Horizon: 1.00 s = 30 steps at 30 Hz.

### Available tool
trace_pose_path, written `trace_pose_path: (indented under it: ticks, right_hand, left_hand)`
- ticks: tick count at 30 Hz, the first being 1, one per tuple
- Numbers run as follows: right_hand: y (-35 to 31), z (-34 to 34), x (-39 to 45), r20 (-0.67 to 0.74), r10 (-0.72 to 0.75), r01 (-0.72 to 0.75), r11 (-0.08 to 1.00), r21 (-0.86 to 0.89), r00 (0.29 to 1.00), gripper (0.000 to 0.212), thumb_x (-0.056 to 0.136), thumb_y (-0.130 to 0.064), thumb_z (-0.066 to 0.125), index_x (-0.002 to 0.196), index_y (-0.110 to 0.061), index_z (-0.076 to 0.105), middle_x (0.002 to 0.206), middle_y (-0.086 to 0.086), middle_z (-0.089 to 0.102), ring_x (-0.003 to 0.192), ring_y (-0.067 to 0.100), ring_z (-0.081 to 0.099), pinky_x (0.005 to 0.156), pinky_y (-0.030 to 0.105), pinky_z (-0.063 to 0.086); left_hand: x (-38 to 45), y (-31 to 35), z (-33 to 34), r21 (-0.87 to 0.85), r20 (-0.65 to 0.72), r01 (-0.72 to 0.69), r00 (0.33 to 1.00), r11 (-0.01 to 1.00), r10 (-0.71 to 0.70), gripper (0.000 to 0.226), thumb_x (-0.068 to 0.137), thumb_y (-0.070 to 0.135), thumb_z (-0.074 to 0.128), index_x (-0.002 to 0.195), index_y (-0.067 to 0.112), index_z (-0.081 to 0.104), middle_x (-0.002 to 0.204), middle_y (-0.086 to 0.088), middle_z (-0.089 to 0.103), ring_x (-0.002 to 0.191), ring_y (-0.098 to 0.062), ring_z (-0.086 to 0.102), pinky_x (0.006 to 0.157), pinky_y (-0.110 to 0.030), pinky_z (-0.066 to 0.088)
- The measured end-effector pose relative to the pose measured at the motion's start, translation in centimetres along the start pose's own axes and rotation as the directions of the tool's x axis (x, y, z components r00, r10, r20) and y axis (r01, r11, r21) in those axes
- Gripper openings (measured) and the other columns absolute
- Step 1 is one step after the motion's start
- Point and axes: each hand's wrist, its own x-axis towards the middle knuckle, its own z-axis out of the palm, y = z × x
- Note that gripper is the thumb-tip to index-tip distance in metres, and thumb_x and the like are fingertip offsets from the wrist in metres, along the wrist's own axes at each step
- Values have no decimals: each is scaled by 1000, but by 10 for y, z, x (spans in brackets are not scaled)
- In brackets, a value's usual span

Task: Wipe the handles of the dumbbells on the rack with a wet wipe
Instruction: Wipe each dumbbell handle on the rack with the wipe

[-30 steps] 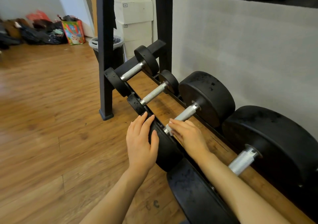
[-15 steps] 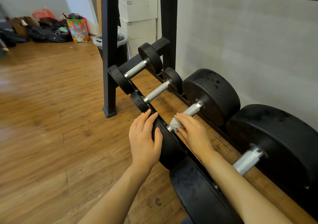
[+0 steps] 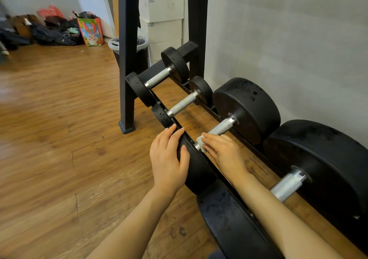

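Note:
Several black dumbbells with knurled steel handles lie across the low black rack (image 3: 127, 63). My right hand (image 3: 223, 151) holds a white wet wipe (image 3: 200, 139) wrapped round the near end of the third dumbbell's handle (image 3: 220, 128). My left hand (image 3: 167, 157) rests flat with straight fingers on that dumbbell's near black weight (image 3: 196, 167). Two smaller dumbbells with bare handles (image 3: 159, 77) (image 3: 182, 104) lie farther along the rack. The largest dumbbell's handle (image 3: 286, 185) shows to the right of my right forearm.
A grey wall runs behind the rack. White boxes (image 3: 161, 16) and a lined bin (image 3: 139, 44) stand beyond the rack's end. Bags and a colourful tote (image 3: 90, 31) sit against the far wall on the wooden floor (image 3: 59, 139).
My right hand with the wipe has slid a little along the handle, staying near its front end. My left hand stays on the near weight. The camera view shifted slightly.

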Motion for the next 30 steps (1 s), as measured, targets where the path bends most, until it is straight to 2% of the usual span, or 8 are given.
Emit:
trace_pose_path:
  ticks: [3,7,10,14,18,23,27,30]
  right_hand:
    - [-2,1,-1,43,-17,14,998,68,999,39,80,4,72,117,-5,68,113,9,68,100,25,63,85,48,56]
    - [4,0,2,12,41,-42,996,73,999,38,84,-2,70,121,-9,66,116,7,67,107,24,61,90,46,54]
    - [1,0,2,28,7,-7,1000,27,1000,34,86,-4,68,120,-8,67,117,8,68,106,27,62,90,47,54]
    - [-8,1,-4,30,-33,35,998,-45,999,35,86,-6,69,120,-13,67,113,4,69,91,24,63,75,45,58]
    - [-3,2,-1,-15,2,-4,990,-144,1000,30,89,-16,67,119,-19,68,118,-5,68,93,21,63,67,44,57]
    - [-9,4,-3,109,-27,31,999,-36,994,35,90,-11,65,124,-18,65,122,1,64,102,24,61,82,45,55]
    - [0,6,1,-2,27,-27,995,-97,1000,30,90,-17,65,120,-20,68,121,-5,67,100,20,62,74,46,57]
    - [1,9,1,8,55,-55,998,-35,998,31,90,-18,66,121,-18,68,123,-3,66,108,20,62,85,46,55]
  left_hand:
    - [0,0,0,8,3,2,1000,1000,-2,45,92,30,43,133,19,59,142,1,53,134,-17,43,112,-23,20]
    - [0,1,-2,17,15,9,1000,1000,-9,46,92,31,42,133,19,59,143,2,52,134,-16,42,111,-19,17]
    - [1,2,-2,18,19,8,1000,1000,-8,46,92,32,42,133,19,59,142,1,53,134,-16,43,111,-17,16]
    - [1,2,-3,9,17,13,1000,1000,-13,46,92,31,43,132,18,60,142,1,53,133,-16,43,112,-13,13]
    - [1,3,-3,7,19,10,1000,1000,-10,45,92,30,43,131,18,61,141,1,54,133,-17,44,112,-15,15]
    - [1,3,-3,5,18,15,1000,1000,-15,45,91,31,43,131,18,61,141,1,54,133,-16,43,112,-19,18]
    - [1,3,-3,3,19,11,1000,1000,-11,45,91,29,44,131,18,61,140,0,54,132,-17,44,112,-15,15]
    - [1,3,-3,3,17,4,1000,1000,-4,44,91,29,44,131,17,61,140,0,55,132,-17,45,112,-16,16]
